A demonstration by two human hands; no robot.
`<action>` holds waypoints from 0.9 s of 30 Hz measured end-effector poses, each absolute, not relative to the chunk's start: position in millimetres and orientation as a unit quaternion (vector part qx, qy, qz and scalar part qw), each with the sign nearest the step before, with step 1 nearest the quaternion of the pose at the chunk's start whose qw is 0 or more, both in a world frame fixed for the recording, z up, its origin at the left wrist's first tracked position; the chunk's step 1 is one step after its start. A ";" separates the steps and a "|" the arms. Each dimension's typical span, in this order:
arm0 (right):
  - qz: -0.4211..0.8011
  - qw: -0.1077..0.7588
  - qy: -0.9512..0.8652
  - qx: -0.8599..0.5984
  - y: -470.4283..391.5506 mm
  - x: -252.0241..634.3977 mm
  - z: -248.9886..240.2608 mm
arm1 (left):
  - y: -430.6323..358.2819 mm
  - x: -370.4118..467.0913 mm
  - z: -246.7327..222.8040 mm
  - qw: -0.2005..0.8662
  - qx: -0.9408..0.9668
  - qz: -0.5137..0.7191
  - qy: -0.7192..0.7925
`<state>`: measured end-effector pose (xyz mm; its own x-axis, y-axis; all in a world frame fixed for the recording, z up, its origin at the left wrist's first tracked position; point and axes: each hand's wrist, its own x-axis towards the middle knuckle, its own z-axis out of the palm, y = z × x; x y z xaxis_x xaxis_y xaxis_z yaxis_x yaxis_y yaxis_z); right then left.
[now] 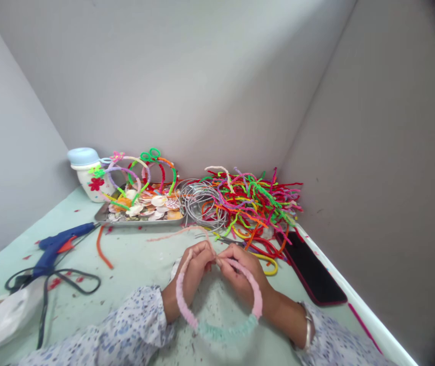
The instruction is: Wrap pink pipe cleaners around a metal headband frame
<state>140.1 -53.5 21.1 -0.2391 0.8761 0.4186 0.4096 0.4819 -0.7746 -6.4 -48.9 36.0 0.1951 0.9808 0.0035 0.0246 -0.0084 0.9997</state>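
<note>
Both my hands meet at the far side of a headband (225,331) wrapped in fuzzy pipe cleaner, pink along its sides and mint green at the near curve. My left hand (194,267) is closed around its left end, where the wrap looks pale peach. From there a loose peach pipe cleaner (179,233) trails away to the left. My right hand (242,269) pinches at the right end, its fingertips touching those of the left. What exactly lies between the fingertips is hidden.
Finished headbands (145,168) stand in a metal tray (141,222) of shells. Beside it lie coiled wire (204,203), heaped pipe cleaners (255,198), scissors (232,241) and a phone (311,267). To the left are a blue glue gun (55,249) with its cord and a white jar (91,178).
</note>
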 end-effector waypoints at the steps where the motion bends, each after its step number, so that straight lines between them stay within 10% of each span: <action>1: 0.262 0.438 -0.744 -0.432 -53.9 140.2 21.8 | -49.4 -6.4 36.3 0.534 0.558 0.446 0.452; 27: 0.460 0.448 -0.577 -0.506 -43.9 139.3 21.3 | -44.8 -5.5 17.1 0.424 0.609 0.486 0.461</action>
